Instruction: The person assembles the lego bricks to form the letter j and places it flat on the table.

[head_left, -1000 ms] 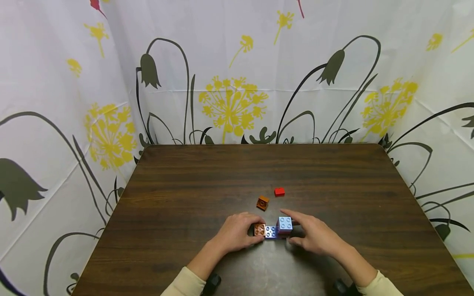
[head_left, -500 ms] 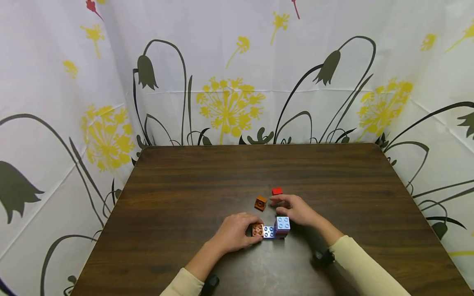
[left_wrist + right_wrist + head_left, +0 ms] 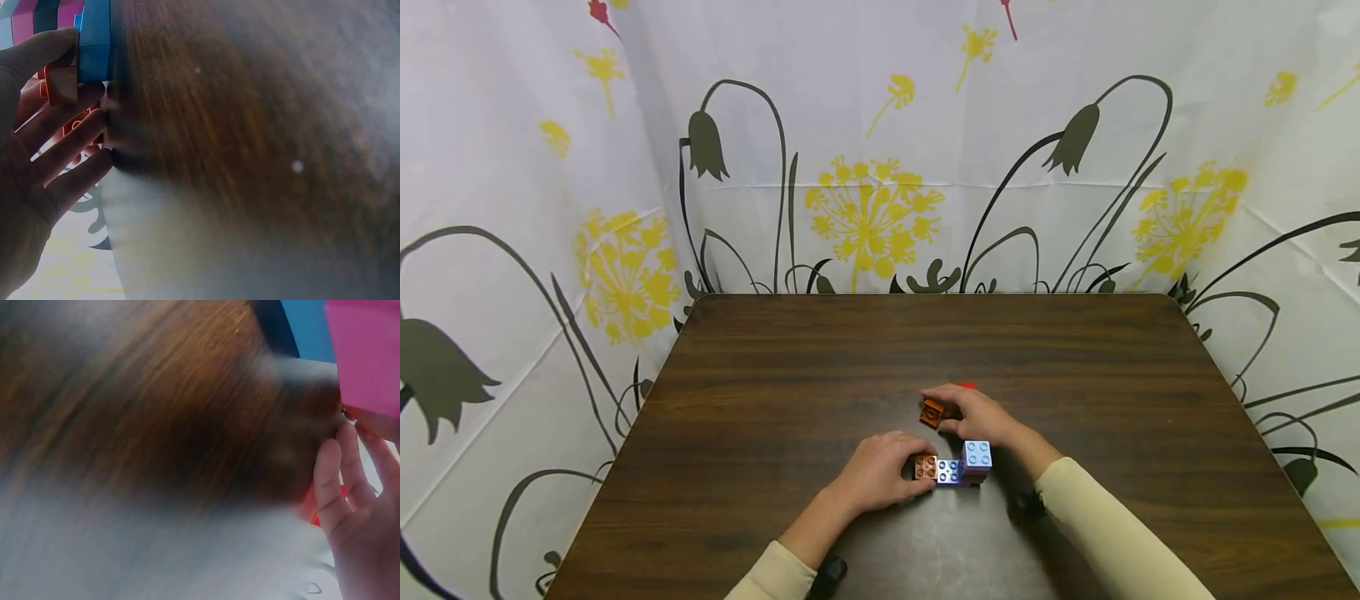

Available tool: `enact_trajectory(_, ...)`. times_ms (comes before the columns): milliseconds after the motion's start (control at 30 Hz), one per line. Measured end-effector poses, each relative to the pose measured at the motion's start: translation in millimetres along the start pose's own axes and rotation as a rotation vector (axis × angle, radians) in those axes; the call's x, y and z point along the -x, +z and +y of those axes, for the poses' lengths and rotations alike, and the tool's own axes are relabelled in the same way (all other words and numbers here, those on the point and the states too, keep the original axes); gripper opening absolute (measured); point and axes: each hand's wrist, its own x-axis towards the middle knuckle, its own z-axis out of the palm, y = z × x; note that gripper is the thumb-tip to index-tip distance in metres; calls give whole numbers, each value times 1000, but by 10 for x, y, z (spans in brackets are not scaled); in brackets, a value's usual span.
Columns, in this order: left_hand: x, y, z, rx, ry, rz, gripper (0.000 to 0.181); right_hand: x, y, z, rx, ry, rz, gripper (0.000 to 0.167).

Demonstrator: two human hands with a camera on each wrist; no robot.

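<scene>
- Your left hand [image 3: 877, 473] grasps the fixed orange brick [image 3: 926, 467], thumb on the near-edge side, forefinger on the far-edge side.
- That brick sits on the left-edge end of the blue base [image 3: 948, 472], roughly midway between the left and right edges of the brown table [image 3: 790, 358], well apart from its far edge.
- The base's middle studs are bare; its right-edge end carries a stack, topped by a pale blue brick [image 3: 977, 453], pink and dark teal layers below.
- Your right hand [image 3: 983, 417] is at the loose orange brick [image 3: 932, 413], fingers bent about its far and near sides; can't tell whether they grip it.
- Loose one lies tipped, hollow underside showing, toward the far edge from the base, apart from it.
- Red brick [image 3: 967, 385] is just beyond your right hand, mostly hidden by it.
- You have pale yellow sleeves [image 3: 1105, 525]; a flowered curtain [image 3: 880, 108] hangs behind the far edge.
</scene>
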Motion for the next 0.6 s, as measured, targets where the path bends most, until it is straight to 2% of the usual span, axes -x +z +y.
enact_trajectory(200, 2, 6, 0, 2, -10, -2, 33, -27, 24, -20, 36, 10, 16, 50)
enact_trajectory(367, 4, 6, -1, 3, -9, -3, 34, 7, 15, 12, -30, 38, 9, 41)
enact_trajectory(600, 4, 9, -1, 6, -11, -14, 34, 114, -24, 1, -139, 92, 29, 41)
